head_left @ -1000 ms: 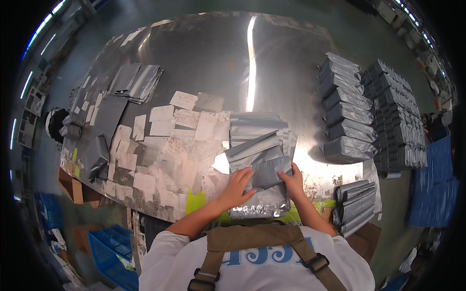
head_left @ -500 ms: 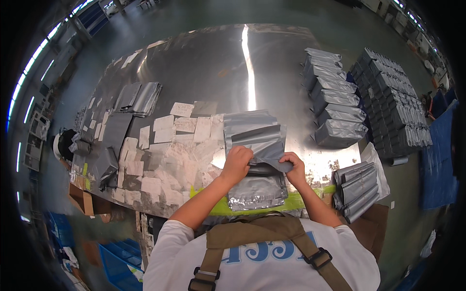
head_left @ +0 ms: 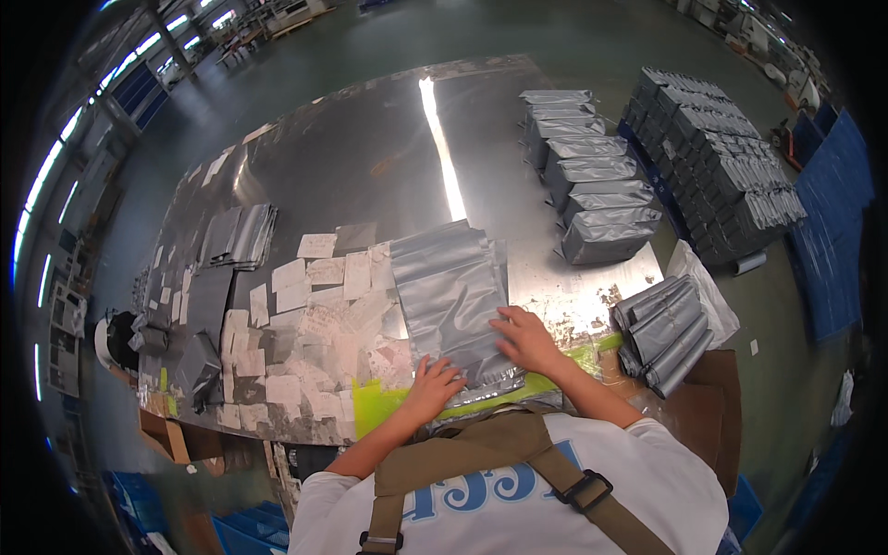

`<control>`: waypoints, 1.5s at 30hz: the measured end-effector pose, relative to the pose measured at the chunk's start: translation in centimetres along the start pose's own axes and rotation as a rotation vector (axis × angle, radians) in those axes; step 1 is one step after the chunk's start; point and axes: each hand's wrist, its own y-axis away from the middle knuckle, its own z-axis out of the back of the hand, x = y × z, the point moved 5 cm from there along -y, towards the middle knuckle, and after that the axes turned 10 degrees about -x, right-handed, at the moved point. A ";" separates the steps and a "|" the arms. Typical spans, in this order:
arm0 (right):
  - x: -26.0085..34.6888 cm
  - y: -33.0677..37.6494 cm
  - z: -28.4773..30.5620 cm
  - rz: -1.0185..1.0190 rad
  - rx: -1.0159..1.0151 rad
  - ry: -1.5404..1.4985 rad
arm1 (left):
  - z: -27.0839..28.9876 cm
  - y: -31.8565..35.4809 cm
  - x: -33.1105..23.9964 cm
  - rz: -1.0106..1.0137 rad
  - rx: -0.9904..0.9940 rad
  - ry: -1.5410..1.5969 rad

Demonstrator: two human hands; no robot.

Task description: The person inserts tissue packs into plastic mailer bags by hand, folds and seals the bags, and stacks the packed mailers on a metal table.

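A stack of flat grey plastic mailing bags (head_left: pixel 449 301) lies on the metal table in front of me, its top bag smoothed out with faint creases. My left hand (head_left: pixel 433 388) rests with fingers spread on the near left corner of the stack. Against its right edge lies my right hand (head_left: pixel 525 340), palm down and fingers stretched apart. Neither hand grips anything. How many bags lie underneath is hidden.
Packed grey bundles (head_left: pixel 606 217) stand in a row on the table's right side, with a taller stack (head_left: pixel 717 157) beyond. Rolled grey bags (head_left: pixel 664 333) sit at the near right edge. More folded bags (head_left: pixel 238 236) lie left. Green tape (head_left: pixel 375 407) marks the near edge.
Half a second ago both hands gripped a folded-up bag over the stack. Now that bag lies flat, and the hands are open on it, lower down. The view has shifted too.
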 end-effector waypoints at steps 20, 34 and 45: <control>1.6 4.9 -7.8 0.089 0.267 0.269 | -3.3 0.1 3.3 0.375 -0.072 -0.045; -7.5 -3.1 -8.8 -0.434 0.016 -0.269 | -3.8 1.6 10.4 0.864 -0.322 0.047; -10.5 4.6 -4.6 -0.437 -0.445 -0.367 | -4.5 7.3 13.1 1.071 -0.520 0.418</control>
